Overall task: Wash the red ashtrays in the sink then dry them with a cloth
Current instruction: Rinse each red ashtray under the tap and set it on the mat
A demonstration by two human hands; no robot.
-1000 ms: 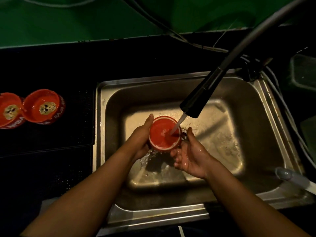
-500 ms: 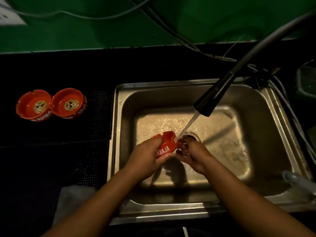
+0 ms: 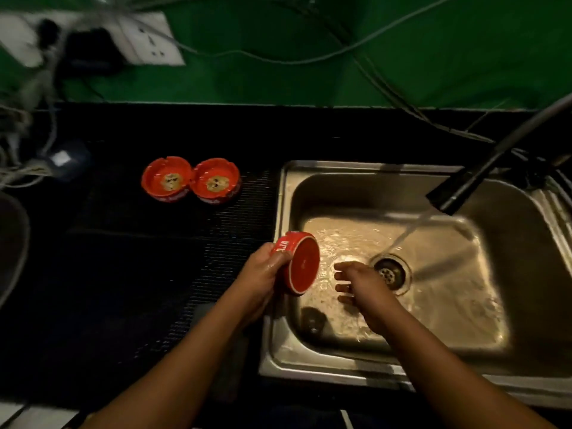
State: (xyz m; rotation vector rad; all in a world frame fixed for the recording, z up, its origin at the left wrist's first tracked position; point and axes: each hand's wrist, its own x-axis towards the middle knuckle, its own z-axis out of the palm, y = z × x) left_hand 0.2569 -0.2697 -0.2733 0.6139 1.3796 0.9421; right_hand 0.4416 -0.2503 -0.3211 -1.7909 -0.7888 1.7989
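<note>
Black counter (image 3: 123, 274), steel sink (image 3: 340, 165), tap (image 3: 464, 187) running: the stream (image 3: 405, 233) lands by the drain (image 3: 391, 274), well to the right of the work. Two red ashtrays (image 3: 191, 184) stand upright and touching on the counter left of the sink, with what looks like grime in their centres. A third ashtray (image 3: 305, 263) hangs over the sink's left edge, tipped on its side with its base to the camera. The wet left hand (image 3: 260, 274) grips it by the wall. The right hand (image 3: 359, 283) hovers just beside it above the basin, fingers spread and holding nothing.

The step looks like draining the rinsed piece before drying. To do it well, tilt it over the basin until the drips stop and grip it firmly, since wet glaze is probably slippery. Then set it apart from the other two. No cloth can be made out for certain in the gloom.
</note>
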